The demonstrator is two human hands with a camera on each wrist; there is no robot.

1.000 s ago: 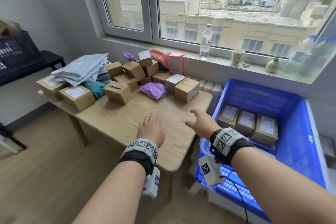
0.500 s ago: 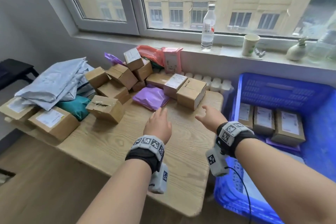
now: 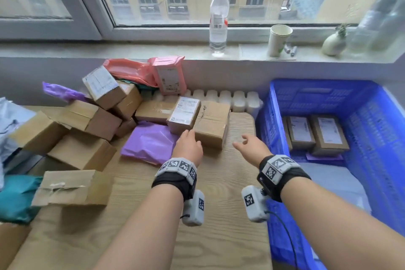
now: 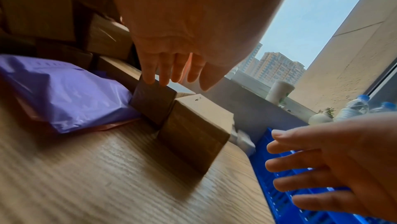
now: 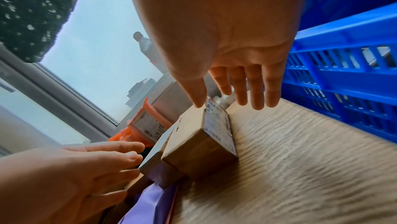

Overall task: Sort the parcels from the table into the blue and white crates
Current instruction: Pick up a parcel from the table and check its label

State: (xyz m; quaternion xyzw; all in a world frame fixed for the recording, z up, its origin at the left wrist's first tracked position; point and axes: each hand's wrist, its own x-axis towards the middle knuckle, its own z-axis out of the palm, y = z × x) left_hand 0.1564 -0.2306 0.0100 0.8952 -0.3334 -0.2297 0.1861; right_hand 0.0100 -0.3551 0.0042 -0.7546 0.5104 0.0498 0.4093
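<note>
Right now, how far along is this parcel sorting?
Early. Three boxes already lie in the blue crate. Both hands, left and right, reach open toward the nearest two boxes, gripping nothing yet. Most parcels are still piled on the table.

Cardboard boxes [image 3: 210, 125] and a mailer bag [image 3: 149, 142] are piled on the bench [image 3: 219, 237]; right of it stands a crate [image 3: 372, 138] holding three boxes [image 3: 328, 133]; behind, a water bottle [image 3: 218, 17] on the windowsill [image 3: 153, 50].
</note>
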